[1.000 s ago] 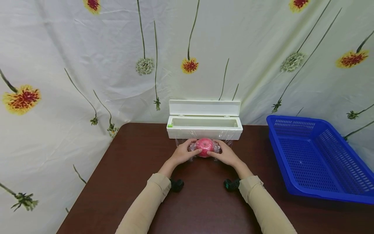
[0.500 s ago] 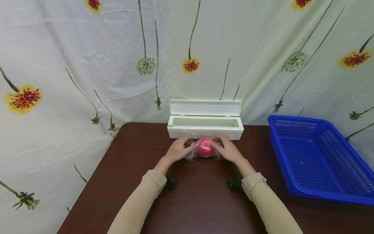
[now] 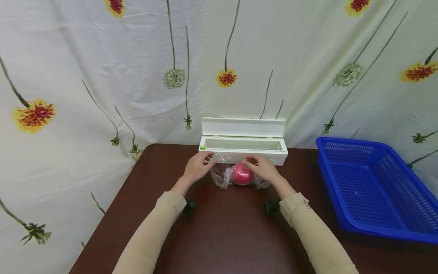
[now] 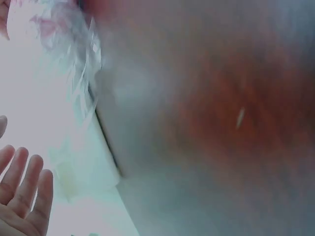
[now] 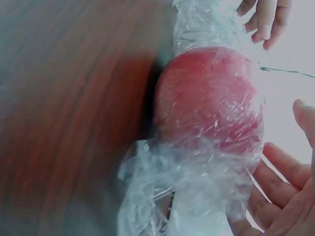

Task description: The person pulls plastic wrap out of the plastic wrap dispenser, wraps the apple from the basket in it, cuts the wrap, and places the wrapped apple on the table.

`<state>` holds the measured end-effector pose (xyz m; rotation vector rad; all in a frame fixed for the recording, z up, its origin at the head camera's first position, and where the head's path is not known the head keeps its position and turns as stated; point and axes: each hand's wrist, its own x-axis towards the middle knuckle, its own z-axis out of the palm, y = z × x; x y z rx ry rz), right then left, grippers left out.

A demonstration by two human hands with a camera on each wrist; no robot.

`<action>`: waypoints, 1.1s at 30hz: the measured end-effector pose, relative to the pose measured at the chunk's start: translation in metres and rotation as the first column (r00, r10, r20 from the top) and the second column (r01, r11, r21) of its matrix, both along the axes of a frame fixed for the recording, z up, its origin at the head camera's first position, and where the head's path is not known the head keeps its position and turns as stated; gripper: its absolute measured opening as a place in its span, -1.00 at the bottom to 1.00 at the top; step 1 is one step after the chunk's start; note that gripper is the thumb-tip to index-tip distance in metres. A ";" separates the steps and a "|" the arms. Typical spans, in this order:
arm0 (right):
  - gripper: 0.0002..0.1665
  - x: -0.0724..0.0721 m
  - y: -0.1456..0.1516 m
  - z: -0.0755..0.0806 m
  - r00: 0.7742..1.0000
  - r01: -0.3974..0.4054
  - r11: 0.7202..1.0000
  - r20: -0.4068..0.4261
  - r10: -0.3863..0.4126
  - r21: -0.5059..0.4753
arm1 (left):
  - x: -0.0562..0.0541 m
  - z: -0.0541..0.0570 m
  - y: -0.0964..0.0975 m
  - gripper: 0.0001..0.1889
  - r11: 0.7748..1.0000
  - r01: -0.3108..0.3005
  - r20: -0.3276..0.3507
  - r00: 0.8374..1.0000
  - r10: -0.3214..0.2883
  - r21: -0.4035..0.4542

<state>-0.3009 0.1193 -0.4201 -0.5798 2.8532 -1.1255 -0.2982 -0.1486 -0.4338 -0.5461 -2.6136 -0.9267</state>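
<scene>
A: Where's the red fruit (image 3: 242,175)?

B: Between the left grip (image 3: 195,167) and the right grip (image 3: 264,168), nearer the right one, wrapped in clear film (image 3: 224,176) on the dark surface (image 3: 222,228).

A: Is anything holding it?

B: Not that I can see. The right grip is loosely open just beside it, thumb clear of the fingers; whether its fingertips brush the film, I can't tell. The left grip stands apart on the other side — fingers relaxed, nothing visibly in them.

A: And past that?

B: Film bunches out from the fruit toward each grip. The white box (image 3: 243,150) stands close beyond both, lid (image 3: 243,127) up. The blue basket (image 3: 386,233) is well out to the right of the right grip.

A: What could go wrong?

B: The loose film could spring open, I'd say, since neither grip seems to pin it. And the fruit is round — a nudge from the right grip could roll it.
</scene>
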 end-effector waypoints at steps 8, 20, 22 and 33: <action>-0.40 -0.007 -0.019 0.015 1.000 -0.013 1.000 0.011 0.013 0.007 | -0.012 0.012 -0.013 -0.61 0.995 -0.092 -0.046 0.995 0.091 -0.035; -0.41 -0.017 -0.050 0.034 0.998 -0.065 0.997 0.010 0.065 0.034 | -0.032 0.025 -0.024 -0.52 0.988 -0.107 -0.016 0.994 0.105 -0.115; -0.41 -0.019 -0.054 0.036 0.997 -0.071 0.997 0.010 0.071 0.038 | -0.036 0.026 -0.025 -0.51 0.987 -0.088 0.005 0.996 0.089 -0.136; -0.42 -0.026 -0.073 0.039 0.995 -0.094 0.991 -0.015 0.096 0.094 | -0.054 0.029 -0.030 -0.46 0.983 -0.002 0.108 0.994 0.023 -0.186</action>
